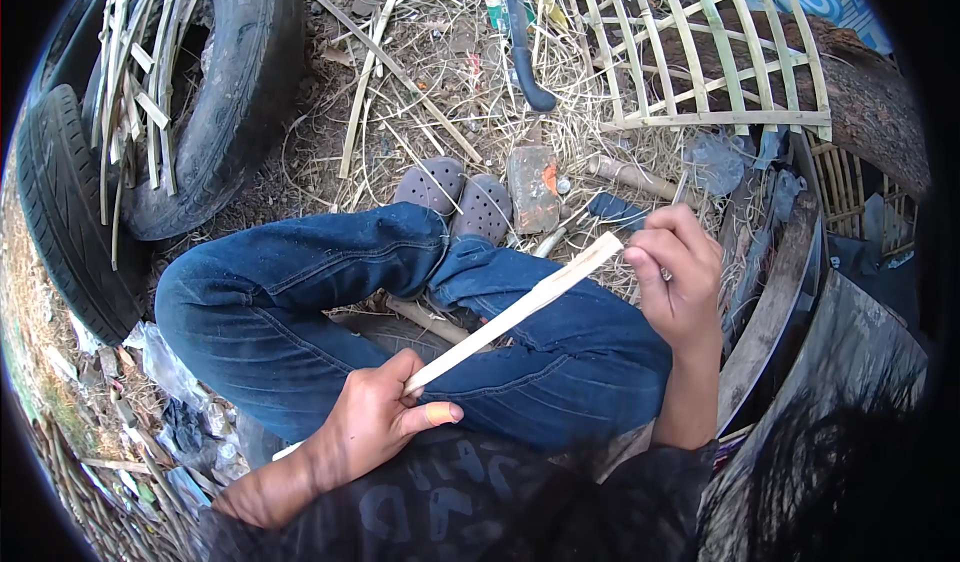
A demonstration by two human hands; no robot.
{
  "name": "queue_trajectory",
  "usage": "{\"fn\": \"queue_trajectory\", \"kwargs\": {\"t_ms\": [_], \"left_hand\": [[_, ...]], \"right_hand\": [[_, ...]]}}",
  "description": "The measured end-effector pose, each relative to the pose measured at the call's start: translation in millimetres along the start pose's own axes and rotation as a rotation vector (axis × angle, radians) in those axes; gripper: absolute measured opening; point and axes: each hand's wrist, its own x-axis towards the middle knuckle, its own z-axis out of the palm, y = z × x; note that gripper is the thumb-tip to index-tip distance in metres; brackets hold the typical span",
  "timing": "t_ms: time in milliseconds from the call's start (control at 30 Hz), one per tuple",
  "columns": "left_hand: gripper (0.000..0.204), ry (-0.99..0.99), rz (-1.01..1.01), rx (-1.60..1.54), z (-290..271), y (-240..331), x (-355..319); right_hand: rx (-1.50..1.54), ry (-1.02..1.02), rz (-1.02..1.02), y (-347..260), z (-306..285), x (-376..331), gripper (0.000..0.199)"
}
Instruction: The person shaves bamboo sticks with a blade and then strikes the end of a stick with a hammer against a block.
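A pale split bamboo strip (pixel 515 312) slants across my lap, its far end rough and splintered. My left hand (pixel 375 412) grips the strip's lower end, thumb stretched out with a tan wrap around it. Close to the strip's upper end is my right hand (pixel 680 272), its fingers curled and pinched together. A thin sliver stands up just above those fingers; whether the hand holds it, I cannot make out. Beyond my feet lies a long blade with a dark curved handle (pixel 535 92). A worn brick (pixel 535 190) rests beside my grey clogs (pixel 482 207).
Old tyres (pixel 270 82) stand at the left, with a bundle of bamboo strips (pixel 150 92) laid on one. A woven bamboo lattice (pixel 720 118) leans at the upper right over a thick log (pixel 870 92). Shavings and loose strips litter the ground; plastic scraps (pixel 165 362) lie at the left.
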Motion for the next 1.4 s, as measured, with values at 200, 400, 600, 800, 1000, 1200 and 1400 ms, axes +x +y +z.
{"fn": "queue_trajectory", "kwargs": {"t_ms": [200, 400, 600, 800, 1000, 1200, 1400], "left_hand": [[0.047, 0.0, -0.07, -0.049, 2.3, -1.7, 2.2], [0.051, -0.04, -0.092, -0.093, 4.5, 3.1, 10.0], [0.055, -0.045, 0.035, 0.126, 15.6, 10.3, 7.0], [0.057, -0.056, -0.053, 0.052, 14.5, 13.2, 12.3], [0.053, -0.021, -0.106, -0.132, 19.5, -0.2, 9.1], [0.05, -0.078, -0.162, -0.269, 18.7, -0.2, 14.6], [0.053, -0.096, -0.173, -0.273, 15.9, -3.7, 10.4]], "right_hand": [[0.024, -0.077, 0.069, 9.0, 3.9, 0.3, 0.013], [-0.123, -0.081, 0.107, -11.1, -1.0, 1.0, 0.013], [-0.137, -0.102, 0.2, -21.6, 3.8, -2.3, 0.011], [0.178, -0.092, 0.246, 16.0, 4.2, -7.4, 0.005], [-0.01, 0.011, 0.217, 6.5, 14.7, -9.0, 0.007], [-0.149, -0.036, 0.162, 5.0, 11.4, -11.0, 0.013], [-0.291, -0.054, 0.105, 5.1, 11.7, -11.5, 0.014]]}}
